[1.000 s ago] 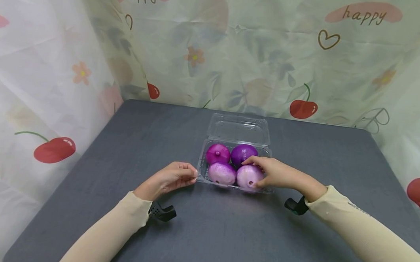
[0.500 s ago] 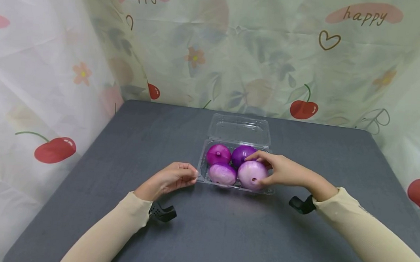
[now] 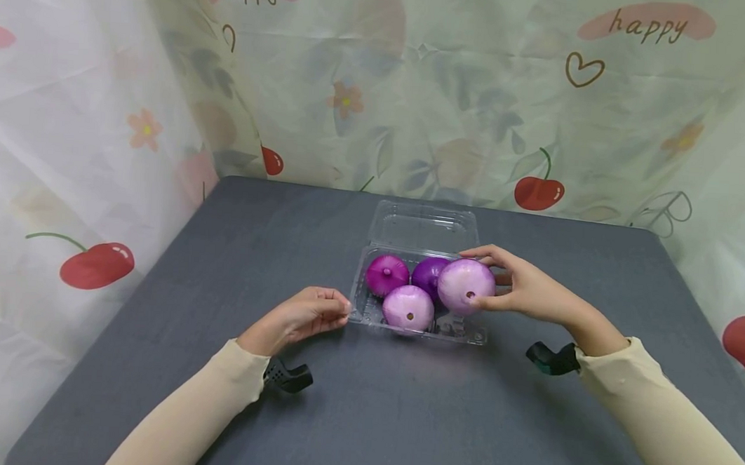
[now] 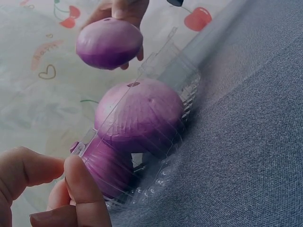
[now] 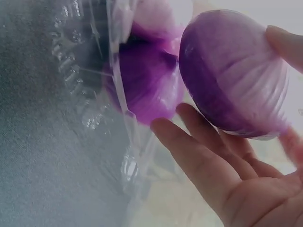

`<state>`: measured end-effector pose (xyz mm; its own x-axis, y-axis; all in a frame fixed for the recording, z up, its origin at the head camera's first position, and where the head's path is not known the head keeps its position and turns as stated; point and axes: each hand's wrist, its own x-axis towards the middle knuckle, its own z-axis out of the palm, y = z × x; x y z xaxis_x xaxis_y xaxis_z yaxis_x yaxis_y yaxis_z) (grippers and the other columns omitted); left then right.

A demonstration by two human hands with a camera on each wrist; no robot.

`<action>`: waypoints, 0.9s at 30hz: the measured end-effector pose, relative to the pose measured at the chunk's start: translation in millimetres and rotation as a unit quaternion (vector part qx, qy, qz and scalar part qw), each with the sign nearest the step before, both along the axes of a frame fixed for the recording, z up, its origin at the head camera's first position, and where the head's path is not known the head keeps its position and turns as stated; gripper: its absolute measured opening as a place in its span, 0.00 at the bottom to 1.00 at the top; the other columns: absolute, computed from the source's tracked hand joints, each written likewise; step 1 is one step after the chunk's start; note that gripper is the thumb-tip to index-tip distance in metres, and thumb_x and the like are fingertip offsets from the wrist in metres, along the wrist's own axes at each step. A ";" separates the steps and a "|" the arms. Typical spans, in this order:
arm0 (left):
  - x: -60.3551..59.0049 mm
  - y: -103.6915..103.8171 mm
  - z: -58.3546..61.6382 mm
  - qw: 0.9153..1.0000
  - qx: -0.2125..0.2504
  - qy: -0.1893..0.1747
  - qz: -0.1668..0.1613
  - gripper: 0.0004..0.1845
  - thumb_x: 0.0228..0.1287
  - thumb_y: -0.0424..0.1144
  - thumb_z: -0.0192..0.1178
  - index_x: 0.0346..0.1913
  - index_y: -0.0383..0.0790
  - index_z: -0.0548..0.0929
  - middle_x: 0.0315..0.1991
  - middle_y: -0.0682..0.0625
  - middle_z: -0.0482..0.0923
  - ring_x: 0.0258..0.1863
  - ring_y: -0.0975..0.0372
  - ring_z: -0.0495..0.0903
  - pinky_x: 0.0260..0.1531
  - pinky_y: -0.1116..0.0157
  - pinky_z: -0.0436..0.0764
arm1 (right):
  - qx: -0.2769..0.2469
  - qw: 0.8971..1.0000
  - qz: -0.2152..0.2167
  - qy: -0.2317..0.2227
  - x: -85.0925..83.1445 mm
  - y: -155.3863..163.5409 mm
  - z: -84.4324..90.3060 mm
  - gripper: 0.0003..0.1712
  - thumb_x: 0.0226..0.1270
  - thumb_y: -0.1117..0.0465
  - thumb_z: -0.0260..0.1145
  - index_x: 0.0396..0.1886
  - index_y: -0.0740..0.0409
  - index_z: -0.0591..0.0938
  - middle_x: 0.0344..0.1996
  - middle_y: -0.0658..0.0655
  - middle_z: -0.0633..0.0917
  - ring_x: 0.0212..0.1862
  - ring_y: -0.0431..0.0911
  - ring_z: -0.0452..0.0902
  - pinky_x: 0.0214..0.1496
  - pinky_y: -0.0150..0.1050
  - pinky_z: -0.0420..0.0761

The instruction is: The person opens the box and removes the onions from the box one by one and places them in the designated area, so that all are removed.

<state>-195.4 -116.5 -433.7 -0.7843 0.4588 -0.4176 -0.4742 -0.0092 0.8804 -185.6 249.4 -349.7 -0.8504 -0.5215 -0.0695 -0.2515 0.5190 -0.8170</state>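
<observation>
In the head view my right hand (image 3: 528,286) holds a pale purple onion (image 3: 466,286) above the right side of a clear plastic clamshell box (image 3: 468,336). Its thumb and fingers are around the onion (image 5: 232,71) in the right wrist view. Three onions sit inside: a magenta one (image 3: 386,275) at the back left, a dark purple one (image 3: 428,275) partly hidden behind the held onion, and a pale one (image 3: 408,309) in front. My left hand (image 3: 308,315) pinches the box's front left corner; thumb and finger meet at the rim in the left wrist view.
The box's hinged lid (image 3: 423,228) lies folded back behind it on the dark grey table (image 3: 369,415). Patterned cloth (image 3: 368,71) hangs behind the table and along both sides. A black wrist camera (image 3: 289,378) sits under each wrist.
My right hand has lifted the front right onion up and to the right. The front left onion has rolled right, its hole now facing forward. My left hand has stayed at the corner.
</observation>
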 end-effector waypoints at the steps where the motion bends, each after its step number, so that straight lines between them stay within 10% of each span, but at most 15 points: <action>1: -0.2 0.0 0.1 1.000 -0.001 0.000 0.000 0.08 0.66 0.27 0.55 0.30 0.39 0.79 0.27 0.51 0.80 0.27 0.66 0.80 0.34 0.71 0.82 | -0.003 1.000 -0.003 -0.001 -0.3 1.4 0.6 0.40 0.56 0.57 0.75 0.66 0.47 0.66 0.57 0.60 0.72 0.55 0.59 0.78 0.47 0.41 0.84; 27: 0.4 0.0 2.4 1.000 -0.003 -0.006 0.004 0.08 0.66 0.27 0.56 0.29 0.39 0.79 0.27 0.51 0.80 0.27 0.66 0.80 0.33 0.71 0.82 | -0.169 0.977 -0.100 -0.082 -9.5 39.3 -7.6 0.39 0.63 0.70 0.66 0.70 0.45 0.61 0.61 0.63 0.64 0.54 0.53 0.72 0.47 0.48 0.85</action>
<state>-195.0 -116.5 -431.3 -0.7829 0.4501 -0.4295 -0.4839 -0.0067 0.8751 -195.1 288.7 -357.3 -0.9297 -0.3625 -0.0657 -0.0238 0.2372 -0.9712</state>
